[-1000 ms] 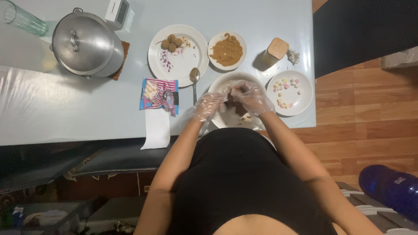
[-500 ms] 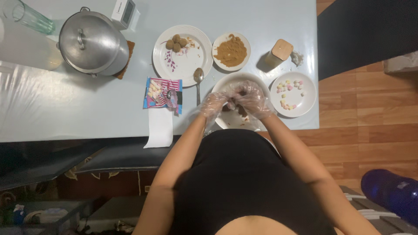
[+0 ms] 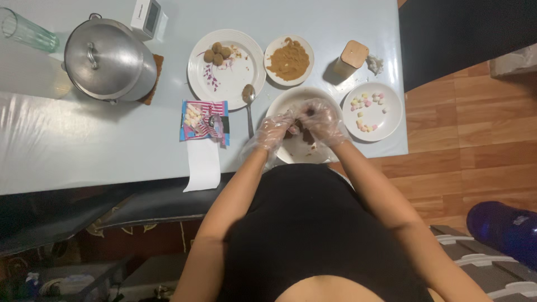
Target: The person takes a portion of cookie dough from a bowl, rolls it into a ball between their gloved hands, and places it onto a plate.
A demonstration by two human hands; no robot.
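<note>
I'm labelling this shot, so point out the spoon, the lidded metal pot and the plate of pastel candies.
spoon (image 3: 249, 106): head view, on its handle just below the bowl.
lidded metal pot (image 3: 106, 59): head view, middle of the lid.
plate of pastel candies (image 3: 389, 120): head view, bare white part near the rim.

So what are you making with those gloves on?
A person in clear plastic gloves has both hands over a white bowl, the left hand and the right hand pressing a bit of brown mix between them. Near the bowl sit a plate with three brown balls, a dish of brown crumbs, a plate of small pastel sweets and a spoon.
</note>
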